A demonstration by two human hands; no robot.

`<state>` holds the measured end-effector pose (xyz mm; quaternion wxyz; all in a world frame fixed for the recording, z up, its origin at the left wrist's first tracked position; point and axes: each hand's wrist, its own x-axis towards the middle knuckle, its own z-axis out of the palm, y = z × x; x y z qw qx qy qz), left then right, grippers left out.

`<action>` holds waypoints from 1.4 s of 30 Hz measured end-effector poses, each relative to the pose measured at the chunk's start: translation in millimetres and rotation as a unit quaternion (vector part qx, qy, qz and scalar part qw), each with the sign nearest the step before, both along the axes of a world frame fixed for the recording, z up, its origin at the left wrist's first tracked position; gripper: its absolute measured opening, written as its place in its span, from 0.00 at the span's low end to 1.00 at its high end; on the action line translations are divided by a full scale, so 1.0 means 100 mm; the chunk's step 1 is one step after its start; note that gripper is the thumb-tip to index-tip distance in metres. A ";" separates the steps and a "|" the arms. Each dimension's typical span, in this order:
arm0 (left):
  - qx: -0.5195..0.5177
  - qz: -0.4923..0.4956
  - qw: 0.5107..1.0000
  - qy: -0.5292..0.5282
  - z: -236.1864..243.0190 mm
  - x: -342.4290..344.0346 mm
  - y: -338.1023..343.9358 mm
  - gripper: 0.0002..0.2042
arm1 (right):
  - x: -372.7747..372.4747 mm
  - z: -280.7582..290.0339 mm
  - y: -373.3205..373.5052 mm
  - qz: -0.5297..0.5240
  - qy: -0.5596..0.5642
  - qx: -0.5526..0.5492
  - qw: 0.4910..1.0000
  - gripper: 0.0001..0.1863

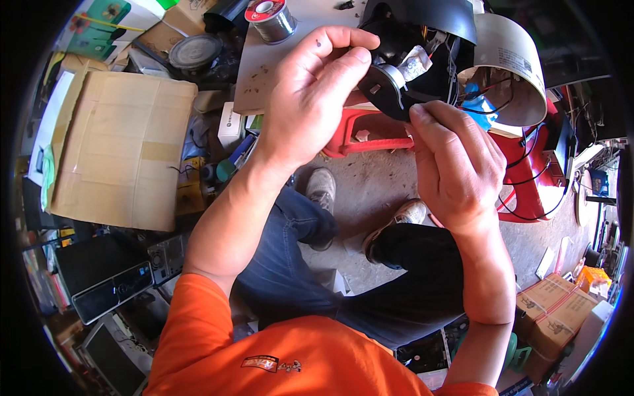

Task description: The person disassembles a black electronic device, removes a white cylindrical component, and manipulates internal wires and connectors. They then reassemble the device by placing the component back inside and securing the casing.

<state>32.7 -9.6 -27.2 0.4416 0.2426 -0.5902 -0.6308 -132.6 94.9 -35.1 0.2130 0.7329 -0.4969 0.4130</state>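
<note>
My left hand (310,99) is closed at the upper left of a curved black part (384,91), its thumb and forefinger pinching near the edge. My right hand (462,162) pinches the lower right end of the same part. A silvery rim and a crumpled pale patch (415,63) show on it. Behind both hands lies an open black housing (452,26) with wires and dark innards inside. To its right is a cream cylindrical shell (512,46), open at the bottom, with cables hanging from it.
A solder spool (277,26) stands on a pale tabletop (257,82), above red plastic stools (343,142). A cardboard sheet (119,148), a round lid (195,53) and computer cases (102,277) crowd the left. Strapped cartons (548,310) sit at lower right. My feet rest on concrete.
</note>
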 end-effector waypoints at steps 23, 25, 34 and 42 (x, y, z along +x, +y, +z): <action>-0.099 -0.018 0.995 -0.018 -0.08 -0.06 0.18 0.14 | -0.02 0.14 0.10 0.037 -0.161 0.076 0.983 0.17; -0.054 -0.028 0.998 -0.015 -0.05 -0.03 0.21 0.14 | -0.14 0.21 0.16 -0.012 -0.218 0.087 0.972 0.14; -0.084 -0.027 0.995 -0.039 -0.08 -0.02 0.20 0.17 | -0.39 0.14 0.13 -0.031 -0.493 0.236 0.837 0.08; -0.072 -0.023 0.997 -0.029 -0.09 -0.04 0.24 0.18 | -0.32 0.29 0.05 -0.062 -0.527 0.286 0.798 0.13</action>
